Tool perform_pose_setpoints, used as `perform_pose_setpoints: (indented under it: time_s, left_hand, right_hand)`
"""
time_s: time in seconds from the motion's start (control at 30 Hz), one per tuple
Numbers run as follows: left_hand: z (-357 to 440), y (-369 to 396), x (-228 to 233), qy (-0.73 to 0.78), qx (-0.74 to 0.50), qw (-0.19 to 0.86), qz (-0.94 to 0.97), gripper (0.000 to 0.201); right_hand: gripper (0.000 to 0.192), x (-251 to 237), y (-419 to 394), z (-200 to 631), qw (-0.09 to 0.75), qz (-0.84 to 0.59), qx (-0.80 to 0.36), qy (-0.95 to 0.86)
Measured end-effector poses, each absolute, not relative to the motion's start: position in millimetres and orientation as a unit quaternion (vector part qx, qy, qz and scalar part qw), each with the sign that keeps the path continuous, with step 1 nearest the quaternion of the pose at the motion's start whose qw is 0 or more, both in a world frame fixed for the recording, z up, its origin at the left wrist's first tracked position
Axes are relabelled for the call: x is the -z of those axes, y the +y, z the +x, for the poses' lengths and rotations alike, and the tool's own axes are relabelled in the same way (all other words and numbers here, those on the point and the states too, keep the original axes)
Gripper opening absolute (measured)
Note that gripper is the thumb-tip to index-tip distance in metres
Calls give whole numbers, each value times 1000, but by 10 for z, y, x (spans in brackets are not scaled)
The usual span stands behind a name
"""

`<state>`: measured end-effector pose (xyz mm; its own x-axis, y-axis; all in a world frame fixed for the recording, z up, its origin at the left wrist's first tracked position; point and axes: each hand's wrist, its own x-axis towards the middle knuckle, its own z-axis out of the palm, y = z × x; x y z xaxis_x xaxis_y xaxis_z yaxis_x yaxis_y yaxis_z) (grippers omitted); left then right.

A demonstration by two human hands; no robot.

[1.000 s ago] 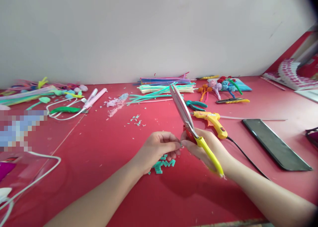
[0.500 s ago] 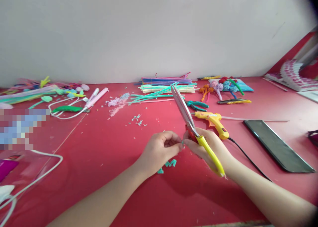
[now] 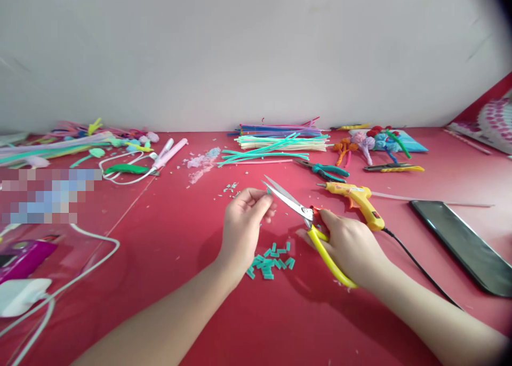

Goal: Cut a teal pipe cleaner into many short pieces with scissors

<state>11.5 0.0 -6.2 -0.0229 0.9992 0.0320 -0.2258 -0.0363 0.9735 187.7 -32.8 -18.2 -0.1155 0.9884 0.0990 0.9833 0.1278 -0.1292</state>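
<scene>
Pinching a small teal piece [image 3: 269,191] between thumb and fingers, the left hand [image 3: 248,219] holds it up above the middle of the bench [image 3: 160,254], just beside the tips of the scissors [image 3: 307,213]. The piece is mostly hidden by the fingers, and so fine a grip seems suited to something this tiny. Wrapped around the yellow handle, the right hand [image 3: 348,238] has the blades slightly apart, pointing toward the far left corner; that slant probably brings the tips level with the other hand without much bending of the wrist.

Below, between the two forearms, lie loose teal bits [image 3: 272,263] in a small heap, perhaps gathered there because that spot is closest to both hands. Finer crumbs [image 3: 230,189] are scattered farther toward the far edge.

Along that far edge rest bundles of fuzzy stems [image 3: 280,143], seemingly pushed back to leave working room. The pliers [image 3: 326,169] and glue gun [image 3: 362,197] lie to the right of them, likely there for an easy reach by the right hand. Nearer the right edge, a phone [image 3: 460,243] lies flat, apart from the bits.
</scene>
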Motion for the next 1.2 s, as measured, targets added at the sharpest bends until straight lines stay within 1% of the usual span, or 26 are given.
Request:
perform_pose_setpoints:
  time_s: [0.23, 0.37, 0.47, 0.77, 1.2]
  left_hand:
    - [121, 2, 74, 430, -590, 544, 414, 3]
    - [115, 2, 72, 424, -597, 545, 409, 1]
    - [113, 6, 75, 425, -599, 542, 409, 3]
    - [107, 6, 73, 422, -599, 540, 414, 8]
    - [101, 9, 61, 430, -593, 543, 410, 9]
  right_hand:
    - [39, 209, -346, 1819, 41, -661, -7, -749]
    - [35, 217, -354, 1799, 39, -659, -1, -751]
    - [32, 224, -363, 1802, 39, -658, 6, -752]
    - [32, 243, -365, 1826, 39, -658, 14, -752]
    - [30, 227, -361, 1823, 45, -653, 16, -755]
